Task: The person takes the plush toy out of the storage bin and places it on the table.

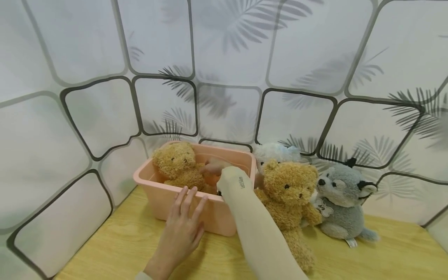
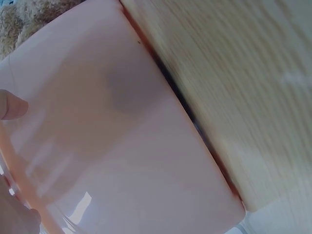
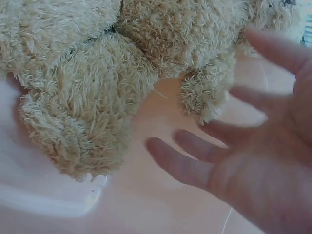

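Note:
A golden-brown teddy bear (image 1: 176, 161) sits in the left part of a pink plastic bin (image 1: 218, 216), facing right. My right hand (image 1: 214, 167) is inside the bin beside the bear. In the right wrist view that hand (image 3: 263, 141) has its fingers spread, close to the bear's curly legs (image 3: 90, 107), with nothing in its grasp. My left hand (image 1: 183, 223) rests against the front of the bin, fingertips on the rim. Its thumb (image 2: 12, 105) lies along the outer wall in the left wrist view.
Right of the bin sits a second golden-brown teddy bear (image 1: 290, 186), partly behind my right sleeve (image 1: 255, 217). A white plush toy (image 1: 274, 151) is behind it, and a grey husky plush (image 1: 344, 202) sits farther right. Patterned fabric walls (image 1: 227, 58) surround the wood-grain table (image 1: 115, 241).

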Motion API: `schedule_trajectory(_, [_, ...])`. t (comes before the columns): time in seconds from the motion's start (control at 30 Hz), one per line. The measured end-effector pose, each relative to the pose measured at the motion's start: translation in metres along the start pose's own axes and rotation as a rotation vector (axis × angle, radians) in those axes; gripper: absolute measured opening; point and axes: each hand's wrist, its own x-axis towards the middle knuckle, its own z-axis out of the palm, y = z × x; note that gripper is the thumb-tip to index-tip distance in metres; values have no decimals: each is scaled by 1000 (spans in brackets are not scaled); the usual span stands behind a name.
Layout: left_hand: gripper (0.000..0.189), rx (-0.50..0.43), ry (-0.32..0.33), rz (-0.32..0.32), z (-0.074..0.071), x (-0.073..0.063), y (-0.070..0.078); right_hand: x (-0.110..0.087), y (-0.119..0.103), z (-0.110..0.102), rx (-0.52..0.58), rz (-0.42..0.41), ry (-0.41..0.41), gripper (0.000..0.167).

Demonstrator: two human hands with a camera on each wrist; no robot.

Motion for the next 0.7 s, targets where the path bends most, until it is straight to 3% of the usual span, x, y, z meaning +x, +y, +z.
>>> schedule_trajectory(0.07, [66,1,-4,0,0,0,0,2,0,0,-15,12,-52,58])
schedule_trajectory(0.27, [66,1,-5,3,-2,1,-2,16,1,6,98,110,-324,72])
schedule_trajectory(0.37, [67,-1,-5,6,-2,1,-2,17,0,5,-1,160,-430,61])
schedule_trajectory(0.47, [67,-4,-3,8,-2,1,-1,9,-3,1,-106,219,-480,58])
schedule_trajectory(0.57, [67,-6,-1,6,-1,1,-1,-7,-8,-3,-148,276,-466,61])
schedule_trajectory(0.7, [67,-7,-4,7,0,1,-1,-32,-14,-7,-140,341,-249,43])
